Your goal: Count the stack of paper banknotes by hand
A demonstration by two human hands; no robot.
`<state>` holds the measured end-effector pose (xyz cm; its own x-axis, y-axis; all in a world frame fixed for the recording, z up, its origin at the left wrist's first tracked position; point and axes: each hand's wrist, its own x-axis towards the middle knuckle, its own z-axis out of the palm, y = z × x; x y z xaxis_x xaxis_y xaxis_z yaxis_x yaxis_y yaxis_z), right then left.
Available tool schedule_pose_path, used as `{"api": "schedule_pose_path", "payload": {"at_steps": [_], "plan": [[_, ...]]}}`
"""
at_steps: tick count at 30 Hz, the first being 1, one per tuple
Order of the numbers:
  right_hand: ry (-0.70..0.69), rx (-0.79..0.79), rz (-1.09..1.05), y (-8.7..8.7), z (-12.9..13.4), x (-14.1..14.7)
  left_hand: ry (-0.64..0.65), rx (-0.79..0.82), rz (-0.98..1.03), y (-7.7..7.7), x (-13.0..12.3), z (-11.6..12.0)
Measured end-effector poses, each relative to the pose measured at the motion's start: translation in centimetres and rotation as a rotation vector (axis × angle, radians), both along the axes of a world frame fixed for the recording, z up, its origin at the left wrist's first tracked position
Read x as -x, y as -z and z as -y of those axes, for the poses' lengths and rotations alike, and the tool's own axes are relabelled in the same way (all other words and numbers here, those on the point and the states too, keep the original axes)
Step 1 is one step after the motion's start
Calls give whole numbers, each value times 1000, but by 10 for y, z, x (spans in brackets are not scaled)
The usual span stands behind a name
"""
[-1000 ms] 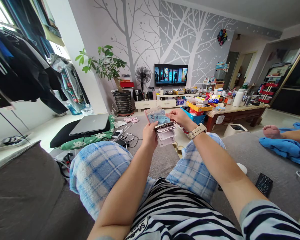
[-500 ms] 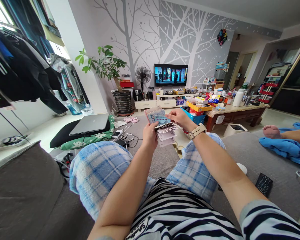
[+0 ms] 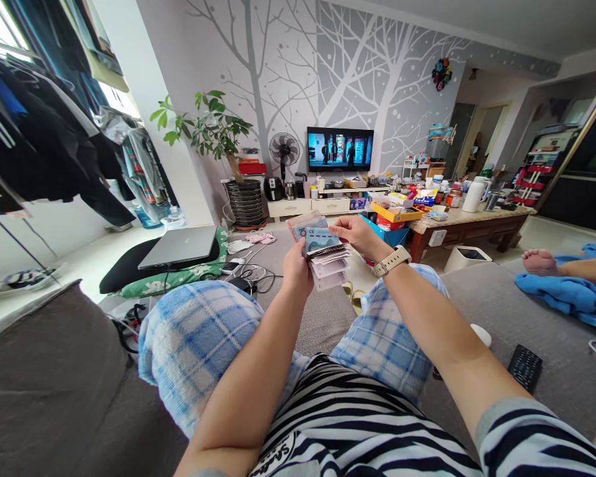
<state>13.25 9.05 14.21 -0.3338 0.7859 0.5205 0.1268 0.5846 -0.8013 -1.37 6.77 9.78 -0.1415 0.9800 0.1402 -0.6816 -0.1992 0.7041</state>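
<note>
A stack of banknotes (image 3: 320, 240) is held up in front of my lap, between both hands. My left hand (image 3: 298, 270) is closed round its left side, thumb on top. The upper notes stand up, a blue one facing me, with pinkish ones behind it at the left. Below the left thumb the folded part of the stack hangs down in pale purple layers. My right hand (image 3: 351, 233) pinches the upper right edge of the blue note between thumb and fingers. A beige-strapped watch (image 3: 392, 260) is on my right wrist.
A laptop (image 3: 179, 248) lies on a cushion at the left, near tangled cables (image 3: 253, 278). A keypad or remote (image 3: 525, 366) and a white mouse (image 3: 481, 334) lie at right. Another person's bare foot (image 3: 540, 262) rests by blue cloth. Beyond stands a cluttered coffee table (image 3: 469, 222).
The blue note at the front has shifted slightly, and its face shows differently between my hands. My left thumb has moved a little up and left. My right hand keeps its pinch.
</note>
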Motion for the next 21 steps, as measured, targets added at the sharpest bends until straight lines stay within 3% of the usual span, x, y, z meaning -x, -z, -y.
{"api": "schedule_pose_path", "payload": {"at_steps": [21], "plan": [[-10, 32, -27, -1, 3, 1, -7, 11, -21, -3, -2, 2]]}}
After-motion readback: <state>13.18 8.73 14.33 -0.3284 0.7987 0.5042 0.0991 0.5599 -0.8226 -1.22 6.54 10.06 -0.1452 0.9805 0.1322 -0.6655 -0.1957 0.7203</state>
